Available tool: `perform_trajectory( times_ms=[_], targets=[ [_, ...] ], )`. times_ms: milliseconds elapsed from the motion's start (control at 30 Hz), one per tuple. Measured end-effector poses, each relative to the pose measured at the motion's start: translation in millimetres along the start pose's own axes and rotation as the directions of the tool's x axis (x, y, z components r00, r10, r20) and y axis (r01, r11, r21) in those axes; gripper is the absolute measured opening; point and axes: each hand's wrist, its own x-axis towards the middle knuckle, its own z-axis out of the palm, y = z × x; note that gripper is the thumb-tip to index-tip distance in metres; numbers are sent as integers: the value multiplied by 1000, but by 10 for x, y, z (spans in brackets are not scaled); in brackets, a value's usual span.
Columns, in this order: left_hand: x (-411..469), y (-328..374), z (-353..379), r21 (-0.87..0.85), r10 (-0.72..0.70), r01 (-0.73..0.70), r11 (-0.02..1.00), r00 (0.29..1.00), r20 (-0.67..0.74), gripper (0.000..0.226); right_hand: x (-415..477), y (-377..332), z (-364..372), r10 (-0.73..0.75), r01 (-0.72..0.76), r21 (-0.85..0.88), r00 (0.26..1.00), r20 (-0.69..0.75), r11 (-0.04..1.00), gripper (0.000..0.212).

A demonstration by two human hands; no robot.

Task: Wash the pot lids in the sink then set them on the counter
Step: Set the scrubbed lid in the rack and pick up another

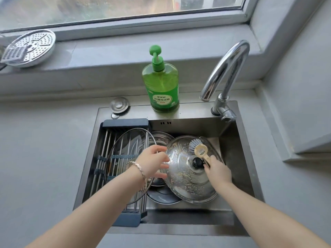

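the steel lid [186, 178] lies dome-up in the sink [247, 158], just right of the left hand [152, 161], whose spread fingers touch its left rim. the right hand [217, 170] grips the brush [198, 149], bristles beyond the knob [197, 162].

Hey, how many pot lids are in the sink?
4: a large glass lid on the rack at left, a domed steel lid with black knob at right, a steel-rimmed lid between them, a dark lid beneath at the front. Others may be hidden.
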Motion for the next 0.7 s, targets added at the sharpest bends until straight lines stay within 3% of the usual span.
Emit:
perform_trajectory(
  times_ms=[167,300,400,567,633,700],
  targets=[
    [66,17,-26,55,112,-111,992,993,-26,21,37,-215,-156,26,-23,189,1000,-15,982,24],
    [139,145,-110,37,263,-261,965,952,-158,24,73,-424,-451,1,7,388,1000,-20,922,24],
    [184,440,-248,196,457,-416,888,849,-267,30,84,-686,-746,-68,26,555,996,55,831,32],
    [215,1349,-489,525,785,-595,609,548,-289,39,147,-1221,-1188,-172,37,724,979,113,689,34],
    [271,1755,-556,608,818,-570,554,510,-267,40,177,-1402,-1322,-159,-25,786,975,156,617,47],
    [369,2089,-577,706,824,-510,491,535,-187,37,204,-1550,-1444,-147,-112,838,964,222,534,47]
  ],
)
